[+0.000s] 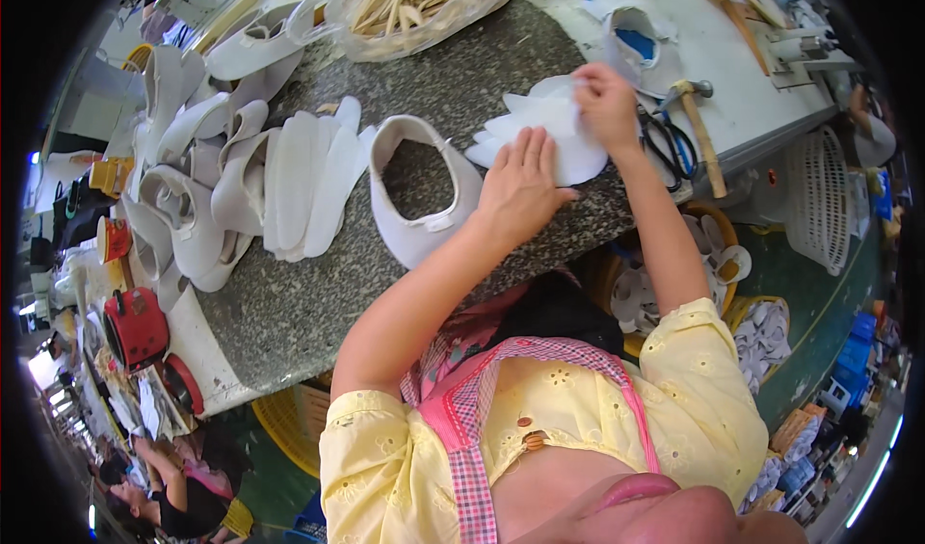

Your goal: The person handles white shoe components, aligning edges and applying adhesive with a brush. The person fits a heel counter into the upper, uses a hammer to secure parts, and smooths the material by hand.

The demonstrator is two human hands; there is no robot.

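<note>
My left hand (523,183) lies flat, fingers stretched out, on a fanned stack of white insole-shaped sheets (520,120) on the speckled stone slab. At the stack's far right edge, my right hand (607,108) has its fingers pinched on a white insole-shaped sheet (581,155). A pale grey shoe upper (409,238) stands just left of my left forearm, its opening facing up. Farther left, more insole-shaped pieces (299,187) lie overlapped in a row. Black-handled scissors (665,149) and a wooden-handled hammer (701,139) rest right of my right wrist.
Many grey shoe uppers (193,187) are heaped at the left. At the back, a clear plastic bag (472,14) holds wooden strips. Another upper (636,48) with blue inside stands at the back right. Baskets with white pieces (723,255) sit below the table edge. A person (183,486) sits lower left.
</note>
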